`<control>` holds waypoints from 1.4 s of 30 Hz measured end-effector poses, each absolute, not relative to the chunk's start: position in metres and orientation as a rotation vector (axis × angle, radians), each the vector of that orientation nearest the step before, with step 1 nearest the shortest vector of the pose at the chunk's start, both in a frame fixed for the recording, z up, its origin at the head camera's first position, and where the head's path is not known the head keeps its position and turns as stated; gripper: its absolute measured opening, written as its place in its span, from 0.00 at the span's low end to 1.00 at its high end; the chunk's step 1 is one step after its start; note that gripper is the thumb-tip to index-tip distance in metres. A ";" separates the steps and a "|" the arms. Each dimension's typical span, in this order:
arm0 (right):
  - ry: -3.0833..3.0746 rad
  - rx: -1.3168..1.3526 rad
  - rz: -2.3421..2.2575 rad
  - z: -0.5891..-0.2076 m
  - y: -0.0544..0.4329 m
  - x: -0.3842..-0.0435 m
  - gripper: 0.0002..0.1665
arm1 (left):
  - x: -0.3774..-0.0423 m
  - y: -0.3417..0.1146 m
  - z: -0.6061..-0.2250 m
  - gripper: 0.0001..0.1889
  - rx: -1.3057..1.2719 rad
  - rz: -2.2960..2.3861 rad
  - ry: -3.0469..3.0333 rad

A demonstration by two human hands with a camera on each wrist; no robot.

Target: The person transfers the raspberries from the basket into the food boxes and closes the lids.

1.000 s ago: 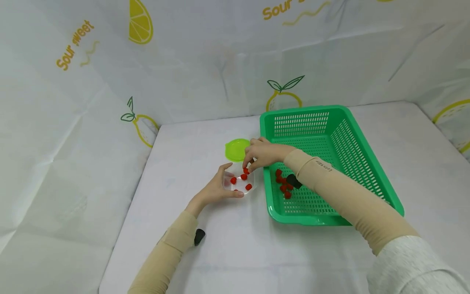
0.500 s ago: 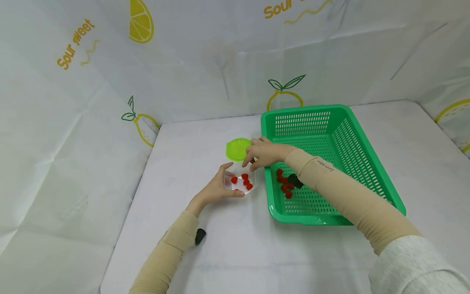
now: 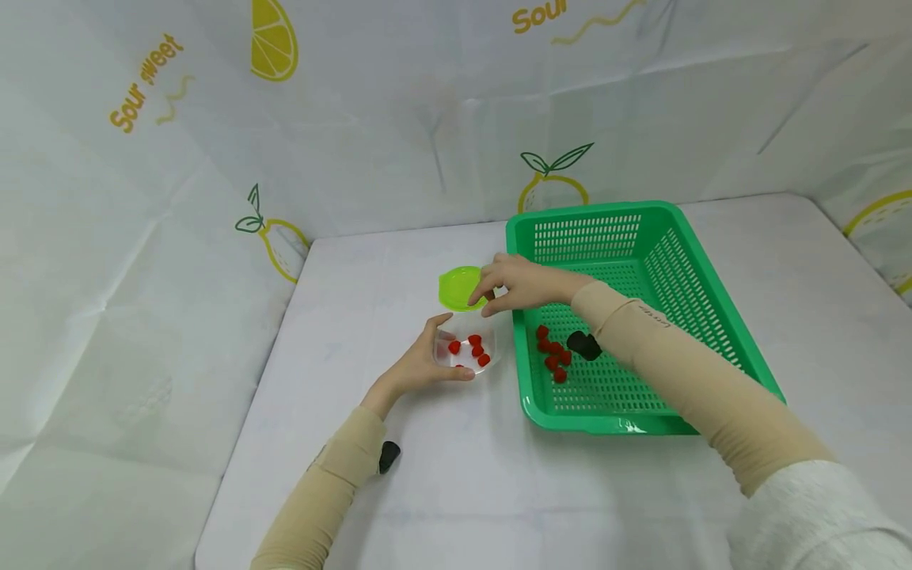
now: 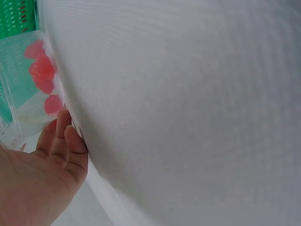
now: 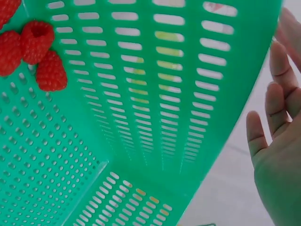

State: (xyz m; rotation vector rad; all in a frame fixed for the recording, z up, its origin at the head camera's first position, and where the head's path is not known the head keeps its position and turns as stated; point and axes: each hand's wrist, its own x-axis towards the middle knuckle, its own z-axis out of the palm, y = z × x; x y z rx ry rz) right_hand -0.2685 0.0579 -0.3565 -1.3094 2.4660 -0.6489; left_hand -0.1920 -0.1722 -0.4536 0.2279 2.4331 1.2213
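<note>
Across basket rim (image 3: 524, 384), right hand (image 3: 517, 283) hovers

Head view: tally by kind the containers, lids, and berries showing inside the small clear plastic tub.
Green rectangular perforated plastic basket: 1
Small clear plastic tub: 1
Lime-green rounded plastic lid: 1
Red bumpy raspberries visible in the tub: 5
Total: 8

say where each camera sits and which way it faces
Head: worn on the head, facing forward and down at box and basket; left hand, right hand and sleeves show.
Left wrist: worn there, facing the box and table; left hand at lower left.
Right wrist: worn there, facing into the basket; right hand at right edge.
Head and right wrist share the basket's berries.
</note>
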 end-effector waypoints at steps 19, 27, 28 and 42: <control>2.474 -0.891 -1.105 -0.365 0.121 -0.271 0.12 | -0.190 -0.171 -0.452 0.56 0.217 1.198 2.456; 2.468 -0.764 -1.036 -0.383 0.143 -0.272 0.15 | -0.191 -0.171 -0.452 0.55 0.221 1.209 2.450; 2.462 -0.766 -1.021 -0.386 0.145 -0.272 0.15 | -0.191 -0.171 -0.452 0.55 0.223 1.208 2.449; 2.373 -0.791 -0.777 -0.416 0.148 -0.278 0.17 | -0.192 -0.171 -0.454 0.56 0.223 1.212 2.451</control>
